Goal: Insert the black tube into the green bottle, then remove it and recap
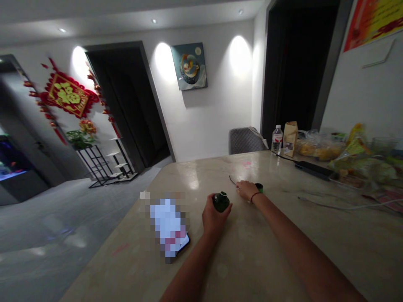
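Observation:
My left hand (214,216) is wrapped round a small dark green bottle (221,203) with a narrow, uncapped neck, upright on the marble-look table. My right hand (247,191) is low over the table, farther off and to the right, a dark band on its wrist. Its fingers are closed on a thin dark wire-like piece (232,180), whose curved end sticks out to the left. Just behind that wrist stands a round green container (259,187), partly hidden by the arm. To the left of my left hand lies a phone (183,244), its screen mostly blurred out.
At the table's right side are a water bottle (277,139), a paper bag (290,139), a black power strip (315,170), plastic bags of food (321,147) and a white cable (343,206). A grey chair (247,141) stands at the far edge.

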The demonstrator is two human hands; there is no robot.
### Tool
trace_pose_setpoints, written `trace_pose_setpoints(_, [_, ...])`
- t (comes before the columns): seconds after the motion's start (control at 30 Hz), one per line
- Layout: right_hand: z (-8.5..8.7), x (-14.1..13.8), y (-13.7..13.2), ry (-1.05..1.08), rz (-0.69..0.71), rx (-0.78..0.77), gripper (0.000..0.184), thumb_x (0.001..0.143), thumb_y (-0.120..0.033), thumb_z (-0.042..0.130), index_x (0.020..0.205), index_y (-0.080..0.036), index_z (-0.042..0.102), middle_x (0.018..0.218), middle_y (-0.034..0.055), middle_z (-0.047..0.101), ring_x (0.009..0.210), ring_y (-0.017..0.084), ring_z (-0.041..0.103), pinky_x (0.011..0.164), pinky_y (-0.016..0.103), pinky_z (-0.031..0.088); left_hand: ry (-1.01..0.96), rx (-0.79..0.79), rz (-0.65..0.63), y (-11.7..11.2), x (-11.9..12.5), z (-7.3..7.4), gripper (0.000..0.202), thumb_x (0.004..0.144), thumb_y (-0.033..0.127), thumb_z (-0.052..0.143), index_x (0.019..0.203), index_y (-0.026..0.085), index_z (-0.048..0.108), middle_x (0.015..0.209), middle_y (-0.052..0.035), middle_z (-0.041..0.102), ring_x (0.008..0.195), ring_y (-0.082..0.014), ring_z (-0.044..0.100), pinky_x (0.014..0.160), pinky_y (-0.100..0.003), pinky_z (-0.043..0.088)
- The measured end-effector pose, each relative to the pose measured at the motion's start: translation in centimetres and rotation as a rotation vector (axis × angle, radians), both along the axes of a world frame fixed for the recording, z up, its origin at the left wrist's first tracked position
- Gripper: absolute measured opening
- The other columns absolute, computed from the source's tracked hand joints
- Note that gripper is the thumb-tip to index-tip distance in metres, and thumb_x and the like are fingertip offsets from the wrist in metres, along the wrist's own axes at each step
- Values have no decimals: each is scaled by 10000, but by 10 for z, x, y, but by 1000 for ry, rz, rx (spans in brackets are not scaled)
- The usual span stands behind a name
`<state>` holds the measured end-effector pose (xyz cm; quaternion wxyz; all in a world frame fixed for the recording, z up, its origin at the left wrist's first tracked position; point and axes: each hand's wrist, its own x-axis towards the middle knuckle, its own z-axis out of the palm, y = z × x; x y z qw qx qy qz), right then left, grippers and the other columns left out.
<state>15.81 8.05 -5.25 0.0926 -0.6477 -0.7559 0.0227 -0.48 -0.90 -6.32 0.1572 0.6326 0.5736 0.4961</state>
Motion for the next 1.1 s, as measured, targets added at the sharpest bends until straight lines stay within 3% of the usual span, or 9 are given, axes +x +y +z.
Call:
trace_pose_setpoints(0.27, [-6,-1,1,23,5,0,220,738,-157,464,889,-179,622,974,102,623,918,230,555,715,304,398,9,-3,0,1,0,-2,527,591,474,629,1020,224,451,885,-24,604,816,-176,583,729,-292,443])
trace_pose_setpoints(0.43, [-2,-4,-4,40,-3,-46,192,707,-135,485,824,-189,627,926,99,641,865,219,578,671,288,404,21,7,-21,2,0,-3,552,584,470,637,1034,221,438,910,-31,597,828,-177,577,738,-293,441])
trace_pose_setpoints(0.77, [2,-12,-6,53,60,-174,331,586,-194,625,913,-154,592,956,109,631,852,221,590,631,254,411,-2,20,-59,5,-1,-5,528,587,443,645,1010,212,430,911,-30,592,840,-175,573,740,-294,438])
trace_pose_setpoints(0.97, [3,-9,-2,71,104,-139,342,650,-178,566,988,-129,570,992,108,619,896,192,577,689,231,404,-2,33,-58,6,-1,-6,533,593,451,637,1019,208,426,901,-33,588,825,-173,572,734,-294,436])
trace_pose_setpoints(1.1, [6,-9,-4,60,111,-118,278,670,-188,555,940,-142,601,1009,108,613,922,196,569,716,238,402,-11,8,-42,5,-1,-5,545,594,457,637,1028,208,422,896,-35,590,819,-172,572,729,-292,437])
